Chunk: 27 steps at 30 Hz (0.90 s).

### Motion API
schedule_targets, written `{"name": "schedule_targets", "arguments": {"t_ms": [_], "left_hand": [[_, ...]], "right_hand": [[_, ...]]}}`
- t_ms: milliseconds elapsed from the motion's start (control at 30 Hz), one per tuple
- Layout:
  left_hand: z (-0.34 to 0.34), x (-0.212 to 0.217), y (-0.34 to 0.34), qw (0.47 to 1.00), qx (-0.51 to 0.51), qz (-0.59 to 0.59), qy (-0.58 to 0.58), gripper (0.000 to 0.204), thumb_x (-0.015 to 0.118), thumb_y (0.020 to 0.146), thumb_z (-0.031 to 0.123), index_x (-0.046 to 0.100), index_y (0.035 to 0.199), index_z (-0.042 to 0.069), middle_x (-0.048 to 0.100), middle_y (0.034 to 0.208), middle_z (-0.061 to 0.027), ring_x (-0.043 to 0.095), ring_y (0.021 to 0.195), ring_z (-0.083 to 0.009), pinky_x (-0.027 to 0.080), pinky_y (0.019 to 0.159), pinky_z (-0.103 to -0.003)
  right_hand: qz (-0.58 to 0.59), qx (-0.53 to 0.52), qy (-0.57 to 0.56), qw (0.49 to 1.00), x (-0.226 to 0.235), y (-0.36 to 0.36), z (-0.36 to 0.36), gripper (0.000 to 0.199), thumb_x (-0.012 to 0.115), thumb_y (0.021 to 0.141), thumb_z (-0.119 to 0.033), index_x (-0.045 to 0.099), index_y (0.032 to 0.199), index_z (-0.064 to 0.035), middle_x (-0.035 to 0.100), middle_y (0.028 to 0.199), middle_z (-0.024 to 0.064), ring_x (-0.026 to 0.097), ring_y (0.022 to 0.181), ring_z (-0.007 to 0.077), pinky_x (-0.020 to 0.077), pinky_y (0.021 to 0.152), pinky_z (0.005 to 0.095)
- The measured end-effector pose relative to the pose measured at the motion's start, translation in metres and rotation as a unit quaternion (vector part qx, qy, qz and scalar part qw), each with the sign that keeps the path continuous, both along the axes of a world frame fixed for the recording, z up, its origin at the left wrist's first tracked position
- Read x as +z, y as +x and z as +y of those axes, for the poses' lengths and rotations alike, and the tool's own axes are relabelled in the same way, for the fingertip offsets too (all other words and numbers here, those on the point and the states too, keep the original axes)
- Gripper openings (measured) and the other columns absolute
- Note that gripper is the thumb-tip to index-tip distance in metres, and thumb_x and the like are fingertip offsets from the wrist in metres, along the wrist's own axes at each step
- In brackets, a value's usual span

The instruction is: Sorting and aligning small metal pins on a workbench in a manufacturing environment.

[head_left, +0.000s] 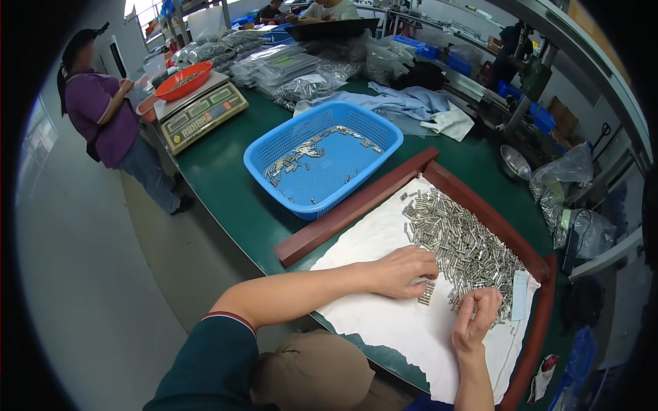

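Observation:
A heap of small silvery metal pins (459, 236) lies on a white cloth (370, 312). My left hand (404, 272) rests at the heap's near left side, palm down and fingers curled. Just beside its fingertips, a short row of pins (426, 293) lies side by side on the cloth. My right hand (478, 318) is at the near edge of the heap, with its fingers bent in toward the thumb. Whatever either hand may hold is hidden by the fingers.
Dark red bars (356, 211) frame the cloth on the green table (226, 198). Beyond them stands a blue perforated basket (322, 168) with scattered pins. A pale blue card (519, 294) lies by the heap. Farther back are a scale (203, 113), an orange tray (184, 80) and bagged parts; a person (103, 109) stands left.

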<state>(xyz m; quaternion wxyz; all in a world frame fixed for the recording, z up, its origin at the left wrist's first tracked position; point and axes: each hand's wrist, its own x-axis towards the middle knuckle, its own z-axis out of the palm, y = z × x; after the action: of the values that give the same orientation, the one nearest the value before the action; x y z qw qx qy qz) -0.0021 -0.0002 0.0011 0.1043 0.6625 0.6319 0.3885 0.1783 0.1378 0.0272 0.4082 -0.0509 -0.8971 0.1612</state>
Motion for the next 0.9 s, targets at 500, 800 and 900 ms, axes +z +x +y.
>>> {"name": "schedule_targets", "arguments": {"t_ms": [500,800,900], "left_hand": [[-0.003,0.005,0.002,0.999,0.011,-0.024,0.02,0.019,0.056,0.077,0.004,0.061,0.095,0.0,0.06,0.088,-0.0134,0.06,0.087,-0.0331,0.046,0.081,-0.044],[-0.004,0.015,-0.009,0.995,0.056,-0.036,0.073,0.017,0.058,0.077,-0.004,0.064,0.092,-0.001,0.06,0.079,-0.0116,0.059,0.069,-0.0234,0.048,0.06,-0.033],[-0.004,0.016,-0.009,0.997,0.06,-0.016,0.034,0.014,0.057,0.078,-0.005,0.065,0.09,-0.001,0.059,0.078,-0.0106,0.059,0.068,-0.0224,0.046,0.059,-0.031]], "right_hand": [[0.021,0.055,0.007,0.998,0.0,0.001,0.0,0.024,0.058,0.086,-0.01,0.047,0.065,-0.0087,0.051,0.063,0.0031,0.049,0.066,0.0234,0.0341,0.076,0.0386],[0.017,0.035,0.021,0.999,0.006,-0.006,0.004,0.007,0.056,0.078,0.001,0.055,0.074,-0.0043,0.056,0.073,0.0071,0.052,0.073,0.0256,0.036,0.073,0.0387],[0.04,0.033,-0.019,0.998,-0.006,-0.012,0.011,0.015,0.054,0.075,0.003,0.055,0.088,-0.0051,0.059,0.084,0.0069,0.053,0.083,0.0247,0.0366,0.075,0.0377]]}}
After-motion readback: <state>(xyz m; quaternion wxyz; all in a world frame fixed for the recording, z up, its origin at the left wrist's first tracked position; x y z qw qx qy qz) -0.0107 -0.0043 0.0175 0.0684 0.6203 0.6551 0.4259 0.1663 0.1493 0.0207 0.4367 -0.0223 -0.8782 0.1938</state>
